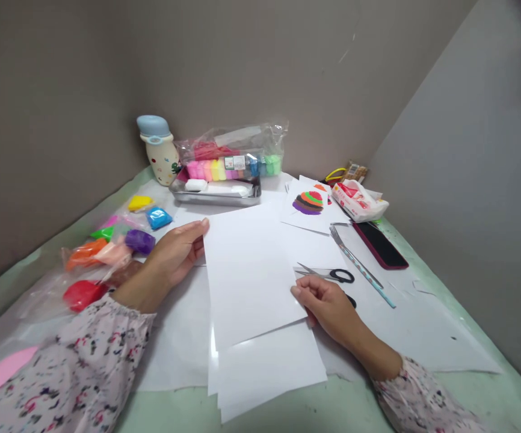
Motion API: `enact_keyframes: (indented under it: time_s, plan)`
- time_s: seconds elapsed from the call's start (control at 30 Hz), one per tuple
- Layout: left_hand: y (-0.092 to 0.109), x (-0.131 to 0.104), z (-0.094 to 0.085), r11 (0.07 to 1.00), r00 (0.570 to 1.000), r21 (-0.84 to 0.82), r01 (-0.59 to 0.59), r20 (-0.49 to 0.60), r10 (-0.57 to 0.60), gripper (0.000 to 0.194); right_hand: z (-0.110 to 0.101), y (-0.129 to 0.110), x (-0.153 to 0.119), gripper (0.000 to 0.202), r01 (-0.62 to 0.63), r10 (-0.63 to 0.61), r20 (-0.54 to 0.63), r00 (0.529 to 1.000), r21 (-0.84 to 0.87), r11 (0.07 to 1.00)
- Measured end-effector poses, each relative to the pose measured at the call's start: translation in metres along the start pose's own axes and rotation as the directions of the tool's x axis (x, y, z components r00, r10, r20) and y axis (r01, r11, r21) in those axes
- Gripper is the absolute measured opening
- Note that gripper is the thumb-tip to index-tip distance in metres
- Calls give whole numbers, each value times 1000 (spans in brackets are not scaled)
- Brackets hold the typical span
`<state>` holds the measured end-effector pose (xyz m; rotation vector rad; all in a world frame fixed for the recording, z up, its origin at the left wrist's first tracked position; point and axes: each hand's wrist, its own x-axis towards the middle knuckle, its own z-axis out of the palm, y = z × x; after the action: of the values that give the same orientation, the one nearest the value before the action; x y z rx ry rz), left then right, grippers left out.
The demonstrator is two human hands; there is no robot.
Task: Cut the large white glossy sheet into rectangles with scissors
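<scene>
A blank white sheet of paper is held between my two hands, over a few more white sheets that stick out below it. My left hand pinches its upper left edge with the thumb on top. On the lower right edge, my right hand grips the paper between thumb and fingers. Black-handled scissors lie just behind my right hand, which partly hides them. A fork and a blue patterned pencil lie to the right of the scissors.
Bagged coloured clay lies at left. Behind stand a bottle, a metal tray and a bag of clay tubs. A sheet with a striped colourful shape, tissues and a phone are at right. Walls border the table.
</scene>
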<state>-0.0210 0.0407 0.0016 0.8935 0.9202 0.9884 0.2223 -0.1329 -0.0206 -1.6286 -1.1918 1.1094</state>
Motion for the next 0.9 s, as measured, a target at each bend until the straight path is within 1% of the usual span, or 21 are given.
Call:
enact_keyframes:
  time_s: [0.07,0.17,0.27,0.37,0.43,0.53,0.6,0.67,0.77,0.9]
  plan:
    - [0,-6,6,999,996,-4,42,77,-41,10,-1,-1,1,25,-26,27,-19,999,14,1000]
    - [-5,-19,18,988,969,-4,154,194,-150,16,-3,-2,1,27,-60,61,-33,998,28,998]
    - [-14,-31,31,970,947,-24,241,225,-229,22,-4,-1,2,28,-45,47,-62,997,35,998]
    - [-22,-40,40,972,955,-66,225,212,-206,29,-4,1,3,28,0,3,-97,995,22,1000]
    - [-24,-43,43,978,972,-83,190,156,-175,31,-2,0,2,27,23,-20,-103,995,30,999]
    - [-23,-40,42,983,987,-92,159,51,-155,31,0,-1,0,28,64,-60,-52,997,75,995]
    - [-22,-37,40,985,990,-99,142,19,-141,32,1,-2,-1,28,79,-78,-16,997,90,993]
    - [-20,-34,38,985,991,-103,136,20,-134,34,1,-1,-2,25,86,-85,-6,996,91,992]
    - [-19,-34,37,979,984,-105,174,40,-171,38,1,1,-1,22,101,-100,-22,995,93,991]
    - [-17,-37,41,961,978,-184,207,71,-197,31,2,2,2,24,55,-44,-100,994,105,993]
